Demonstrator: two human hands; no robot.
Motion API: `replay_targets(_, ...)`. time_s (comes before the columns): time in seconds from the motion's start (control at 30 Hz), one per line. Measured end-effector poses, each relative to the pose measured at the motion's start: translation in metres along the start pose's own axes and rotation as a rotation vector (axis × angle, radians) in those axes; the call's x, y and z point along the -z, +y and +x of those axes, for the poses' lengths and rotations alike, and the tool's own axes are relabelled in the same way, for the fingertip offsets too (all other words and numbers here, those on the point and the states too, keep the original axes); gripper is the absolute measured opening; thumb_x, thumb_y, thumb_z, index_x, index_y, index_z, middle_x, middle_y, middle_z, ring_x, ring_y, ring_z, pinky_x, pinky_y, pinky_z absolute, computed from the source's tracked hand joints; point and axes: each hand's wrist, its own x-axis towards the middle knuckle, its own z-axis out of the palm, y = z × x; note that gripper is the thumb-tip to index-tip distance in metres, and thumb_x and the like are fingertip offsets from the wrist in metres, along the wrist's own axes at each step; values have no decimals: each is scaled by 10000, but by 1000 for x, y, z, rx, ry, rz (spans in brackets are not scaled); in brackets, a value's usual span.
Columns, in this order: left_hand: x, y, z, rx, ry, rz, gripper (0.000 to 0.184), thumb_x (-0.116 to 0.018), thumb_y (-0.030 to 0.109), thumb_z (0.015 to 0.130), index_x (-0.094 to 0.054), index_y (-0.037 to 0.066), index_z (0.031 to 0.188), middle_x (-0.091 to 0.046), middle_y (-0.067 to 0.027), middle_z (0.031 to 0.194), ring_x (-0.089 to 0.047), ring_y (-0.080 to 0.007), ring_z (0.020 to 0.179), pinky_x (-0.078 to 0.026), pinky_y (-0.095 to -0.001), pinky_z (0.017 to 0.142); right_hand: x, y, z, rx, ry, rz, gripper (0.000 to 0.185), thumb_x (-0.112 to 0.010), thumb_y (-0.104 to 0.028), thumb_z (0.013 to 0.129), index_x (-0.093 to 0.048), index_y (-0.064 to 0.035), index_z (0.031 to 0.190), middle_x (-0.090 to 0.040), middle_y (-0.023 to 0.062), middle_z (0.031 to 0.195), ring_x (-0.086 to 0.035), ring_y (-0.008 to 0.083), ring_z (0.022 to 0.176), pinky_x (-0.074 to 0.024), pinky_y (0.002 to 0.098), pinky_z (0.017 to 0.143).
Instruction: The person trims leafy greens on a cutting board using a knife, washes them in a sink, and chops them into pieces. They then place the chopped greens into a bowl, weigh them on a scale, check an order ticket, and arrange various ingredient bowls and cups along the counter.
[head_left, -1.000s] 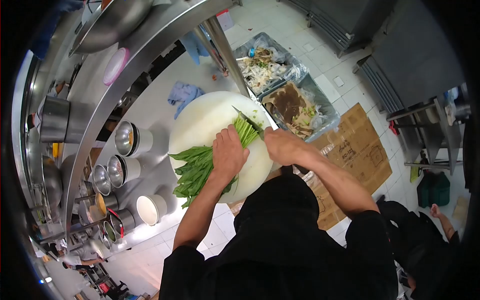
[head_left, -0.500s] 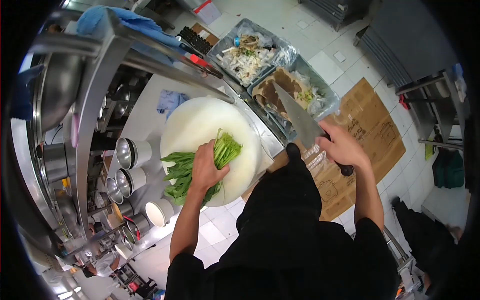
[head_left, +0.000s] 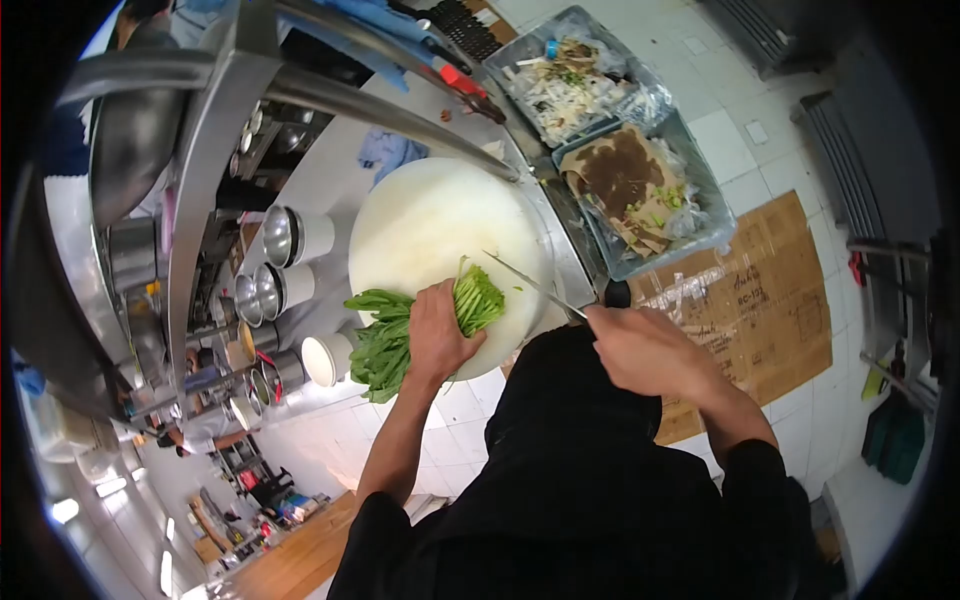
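Just left of the frame's centre, a bunch of leafy greens (head_left: 378, 345) is being held on a round white board (head_left: 440, 215) by the left hand (head_left: 440, 330), curled over the bunch. To the right, a knife (head_left: 535, 285) is being gripped by the closed right hand (head_left: 640, 350), tip toward the upper left. The board is being carried by a metal tabletop (head_left: 330, 182).
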Motion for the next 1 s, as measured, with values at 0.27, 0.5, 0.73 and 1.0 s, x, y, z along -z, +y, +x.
replay_targets(0.27, -1, 2, 0, -26, 31, -17, 740, -758, 215, 594, -419, -59, 1192, -476, -200, 1093, -445, -366, 1020, -394, -434, 896, -6, -50, 18, 180, 130, -380, 181, -518, -25, 773, -505, 96, 907, -611, 212, 754, -660, 332, 616, -536, 386, 494)
replay_targets(0.5, 1, -1, 0, -65, 26, -4, 701, -753, 229, 599, -447, -60, 1160, -481, -188, 1045, -454, -348, 979, -394, -421, 881, -11, -58, 33, 149, 94, -382, 156, -505, -16, 782, -510, 109, 876, -610, 218, 714, -654, 361, 646, -541, 410, 559)
replay_targets(0.73, -5, -7, 2, -99, 19, -5, 665, -753, 235, 599, -466, -48, 1127, -483, -171, 1002, -458, -331, 950, -403, -412, 839, 0, -77, 77, 37, -127, -349, 184, -501, -11, 804, -584, 99, 924, -637, 239, 887, -654, 376, 828, -542, 435, 685)
replay_targets(1.0, -6, -11, -2, -84, 40, -35, 653, -762, 229, 607, -468, -32, 1129, -490, -171, 1011, -463, -332, 965, -409, -417, 822, 1, -32, 44, -208, 32, -163, 228, -490, -66, 820, -482, 98, 978, -592, 311, 860, -582, 465, 863, -457, 503, 747)
